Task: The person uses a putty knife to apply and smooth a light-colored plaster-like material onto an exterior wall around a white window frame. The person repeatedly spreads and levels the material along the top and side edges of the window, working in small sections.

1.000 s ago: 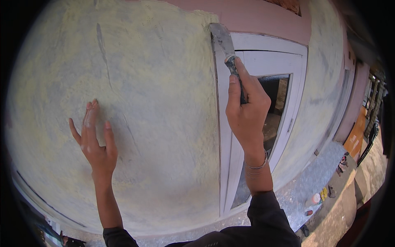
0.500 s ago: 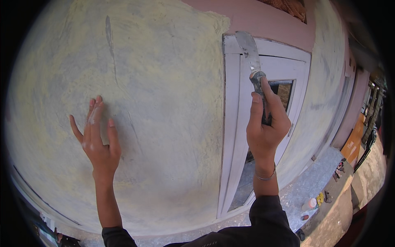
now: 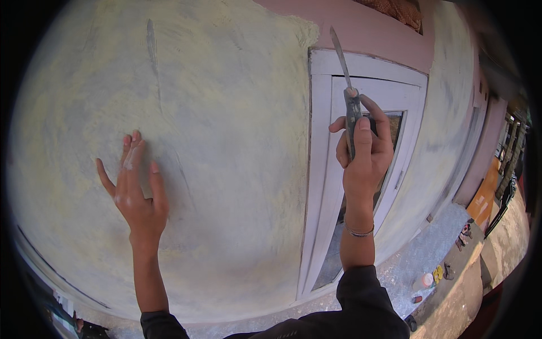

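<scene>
The head view showed the scraper (image 3: 351, 101) in the right hand (image 3: 370, 150), roughly upright, its blade (image 3: 341, 59) edge-on before the door frame (image 3: 320, 141) near its upper left corner. The fingers curled around the dark handle (image 3: 350, 116), thumb along it. The left hand (image 3: 139, 195) was empty, fingers spread before the wall (image 3: 237, 169); whether its fingertips touched could not be told. The scraper looked light, its handle stiff, its blade thin and probably springy; the handle seemed the place to hold, clear of the edge. The frame stood close to the wall's right edge, a likely obstacle to the blade, and its glass pane (image 3: 329, 263) looked fragile. A whitish tub (image 3: 421, 281) stood toward the floor's (image 3: 415, 243) outer edge, well apart.
</scene>
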{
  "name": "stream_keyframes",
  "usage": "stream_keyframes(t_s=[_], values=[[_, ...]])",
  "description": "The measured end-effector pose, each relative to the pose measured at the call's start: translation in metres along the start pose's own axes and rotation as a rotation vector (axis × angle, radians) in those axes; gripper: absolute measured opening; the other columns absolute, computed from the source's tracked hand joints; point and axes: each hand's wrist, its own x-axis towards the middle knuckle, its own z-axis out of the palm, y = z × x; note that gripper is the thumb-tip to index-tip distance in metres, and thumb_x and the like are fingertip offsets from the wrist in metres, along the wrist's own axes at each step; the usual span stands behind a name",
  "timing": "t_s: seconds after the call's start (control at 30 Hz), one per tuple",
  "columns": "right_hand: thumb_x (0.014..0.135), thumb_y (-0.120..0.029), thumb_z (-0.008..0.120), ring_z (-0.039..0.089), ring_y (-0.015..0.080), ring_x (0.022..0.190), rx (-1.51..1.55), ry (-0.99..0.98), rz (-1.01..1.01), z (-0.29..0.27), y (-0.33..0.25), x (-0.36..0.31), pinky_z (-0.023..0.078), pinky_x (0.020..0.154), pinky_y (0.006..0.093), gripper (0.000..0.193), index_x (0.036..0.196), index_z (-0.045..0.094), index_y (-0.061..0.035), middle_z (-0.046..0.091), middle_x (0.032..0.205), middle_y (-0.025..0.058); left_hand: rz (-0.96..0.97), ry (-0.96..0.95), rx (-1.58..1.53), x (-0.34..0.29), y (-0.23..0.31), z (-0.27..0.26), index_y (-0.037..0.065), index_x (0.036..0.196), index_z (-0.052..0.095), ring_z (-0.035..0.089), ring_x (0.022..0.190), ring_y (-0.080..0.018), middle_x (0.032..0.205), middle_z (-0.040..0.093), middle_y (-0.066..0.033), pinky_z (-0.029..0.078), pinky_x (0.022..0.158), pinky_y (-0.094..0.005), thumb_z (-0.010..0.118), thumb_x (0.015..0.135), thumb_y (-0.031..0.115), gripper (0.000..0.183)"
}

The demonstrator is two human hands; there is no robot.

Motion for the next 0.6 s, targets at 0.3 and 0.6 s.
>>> stream_keyframes(t_s=[0.3,0.6], values=[[0.111,-0.026,0.066,0.044,0.0052,0.052,0.069,0.043,0.179,-0.011,0.013,0.017,0.035,0.043,0.0239,0.037,0.131,0.052,0.0018,0.063,0.082,0.0057,0.013,-0.007,0.018,-0.001,0.000,0.000,0.008,0.138,0.070,0.061,0.146,-0.0292,0.144,0.073,-0.0119,0.009,0.134,-0.0626,0.060,0.106,0.012,0.033],[0.114,-0.025,0.058,0.046,0.0054,0.060,-0.455,-0.136,0.083,-0.018,0.028,0.033,0.037,0.054,0.0266,0.024,0.112,0.060,-0.0004,0.060,0.072,0.0010,-0.007,-0.020,-0.003,-0.001,0.002,-0.001,0.006,0.138,0.069,0.059,0.148,-0.0290,0.146,0.073,-0.0119,0.008,0.134,-0.0618,0.062,0.106,0.012,0.034]])
